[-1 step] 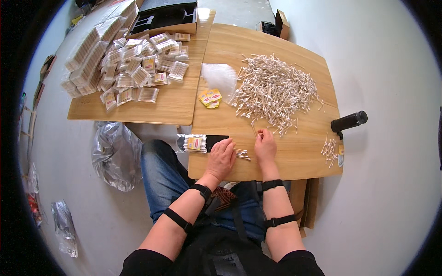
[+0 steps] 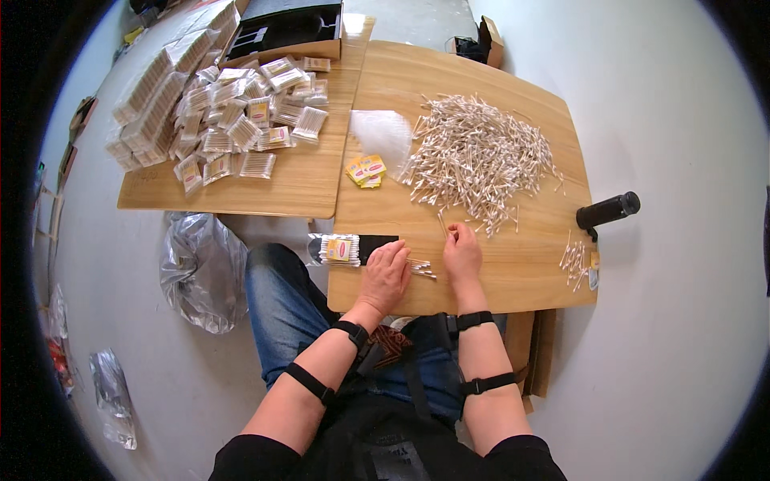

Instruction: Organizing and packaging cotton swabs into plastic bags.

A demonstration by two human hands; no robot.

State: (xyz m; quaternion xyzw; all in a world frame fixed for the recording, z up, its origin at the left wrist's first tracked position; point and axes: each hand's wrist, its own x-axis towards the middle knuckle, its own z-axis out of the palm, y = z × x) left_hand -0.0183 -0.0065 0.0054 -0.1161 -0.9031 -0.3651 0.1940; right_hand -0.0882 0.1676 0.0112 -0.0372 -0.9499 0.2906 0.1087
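Note:
My left hand (image 2: 385, 271) lies palm down with its fingers stretched over a flat black strip (image 2: 374, 244). Several loose cotton swabs (image 2: 421, 268) poke out beside its fingertips; whatever is under the palm is hidden. At the strip's left end, a clear bag (image 2: 316, 248) holds a row of swabs with a yellow card (image 2: 338, 250) on top. My right hand (image 2: 463, 255) is closed, and one cotton swab (image 2: 442, 224) sticks out from between thumb and fingers. Just beyond it spreads a large heap of loose swabs (image 2: 481, 156).
Clear empty bags (image 2: 381, 135) and yellow cards (image 2: 366, 171) lie left of the heap. Filled swab packs (image 2: 249, 112) pile on the left table, beside stacked packs (image 2: 152, 104) and a black tray (image 2: 289, 34). A black cylinder (image 2: 608, 212) and a few swabs (image 2: 573, 262) are at the right edge.

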